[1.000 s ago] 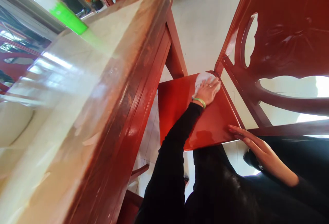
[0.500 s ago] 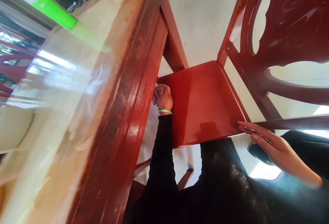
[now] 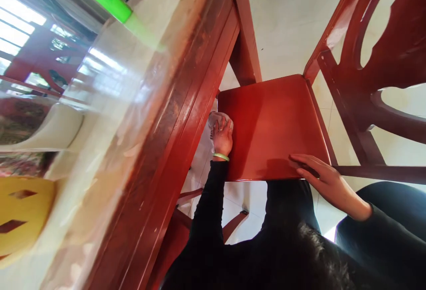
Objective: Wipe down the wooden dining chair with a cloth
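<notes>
A glossy red-brown wooden chair seat (image 3: 276, 121) lies in front of me, its carved backrest (image 3: 396, 59) off to the right. My left hand (image 3: 222, 138), with a ring and a pale green bangle, presses a greyish cloth (image 3: 215, 120) against the seat's left edge, beside the table. Part of the cloth is hidden under the fingers. My right hand (image 3: 324, 178) hovers over or rests on the seat's near right corner, fingers stretched out and holding nothing; I cannot tell whether it touches the wood.
The wooden table (image 3: 196, 99) under a clear cover runs close along the left of the seat. On it are a green cylinder (image 3: 111, 1), a white curved object (image 3: 63, 125) and a yellow holed container (image 3: 26, 219). My dark-clothed legs are under the seat's near edge.
My right hand has moved left, further over the seat. My left hand has slid slightly towards me along the seat edge with the cloth. The view has shifted left.
</notes>
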A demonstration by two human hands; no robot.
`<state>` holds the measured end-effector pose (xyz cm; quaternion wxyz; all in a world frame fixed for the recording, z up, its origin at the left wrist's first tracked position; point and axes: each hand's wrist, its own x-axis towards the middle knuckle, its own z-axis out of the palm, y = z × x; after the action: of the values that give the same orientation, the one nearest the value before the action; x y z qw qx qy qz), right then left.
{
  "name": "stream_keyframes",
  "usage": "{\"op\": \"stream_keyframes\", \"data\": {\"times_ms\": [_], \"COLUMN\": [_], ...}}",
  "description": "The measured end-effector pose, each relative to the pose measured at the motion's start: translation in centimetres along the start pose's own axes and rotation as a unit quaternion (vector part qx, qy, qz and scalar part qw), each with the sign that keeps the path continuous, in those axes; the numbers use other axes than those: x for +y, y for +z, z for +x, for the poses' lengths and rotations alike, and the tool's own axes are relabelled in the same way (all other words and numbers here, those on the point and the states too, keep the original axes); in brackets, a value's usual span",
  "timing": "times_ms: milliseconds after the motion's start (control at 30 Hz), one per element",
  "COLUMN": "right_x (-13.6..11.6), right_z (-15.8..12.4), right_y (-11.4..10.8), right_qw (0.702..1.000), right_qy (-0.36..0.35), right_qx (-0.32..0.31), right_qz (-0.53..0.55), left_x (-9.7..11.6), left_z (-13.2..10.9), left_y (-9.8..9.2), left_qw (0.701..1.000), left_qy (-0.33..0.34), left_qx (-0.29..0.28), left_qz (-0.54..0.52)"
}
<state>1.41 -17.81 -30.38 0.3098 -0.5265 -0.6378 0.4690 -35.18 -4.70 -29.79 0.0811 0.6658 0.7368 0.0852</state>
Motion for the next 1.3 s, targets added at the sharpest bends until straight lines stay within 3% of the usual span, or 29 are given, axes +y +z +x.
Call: {"op": "stream_keyframes", "data": {"times_ms": [167,367,500,633,767,933,1033,1100,1167,1233,1300], "right_x": [1.5,3.2,4.5,5.2,5.8,6.3,6.2,6.1,5.9,5.6,4.8], "right_z": [-0.5,0.6,1.4,1.7,1.9,2.4,2.6,2.6,2.6,2.6,2.4], "right_y": [-0.7,-1.5,-1.0,-0.6,-0.7,-1.4,-2.0,-2.4,-2.6,-2.8,-2.8], "right_qw": [0.999,0.993,0.989,0.979,0.974,0.971,0.971,0.968,0.963,0.963,0.967], "right_qy": [-0.012,-0.084,-0.129,-0.181,-0.198,-0.224,-0.219,-0.216,-0.220,-0.219,-0.192], "right_qx": [-0.027,-0.049,-0.011,0.017,-0.008,-0.045,-0.069,-0.103,-0.127,-0.127,-0.120], "right_qz": [0.024,0.060,0.073,0.095,0.107,0.068,0.062,0.076,0.086,0.098,0.119], "left_x": [2.3,9.7,14.3,17.1,19.4,22.6,23.3,23.0,22.4,21.5,20.8], "left_z": [-7.1,-14.2,-16.3,-17.0,-18.1,-21.7,-24.3,-25.6,-26.2,-26.1,-25.4], "left_y": [1.7,3.2,4.0,4.5,4.8,4.9,3.8,2.0,-0.5,-3.7,-7.0], "left_qw": [0.996,0.991,0.992,0.992,0.988,0.967,0.902,0.859,0.861,0.879,0.876], "left_qy": [0.066,0.080,0.055,0.026,0.007,0.028,0.063,0.037,-0.021,-0.076,-0.117], "left_qx": [0.022,-0.005,-0.012,-0.018,-0.029,-0.061,-0.101,-0.102,-0.053,0.030,0.113], "left_qz": [-0.063,-0.109,-0.109,-0.119,-0.152,-0.247,-0.416,-0.500,-0.505,-0.470,-0.454]}}
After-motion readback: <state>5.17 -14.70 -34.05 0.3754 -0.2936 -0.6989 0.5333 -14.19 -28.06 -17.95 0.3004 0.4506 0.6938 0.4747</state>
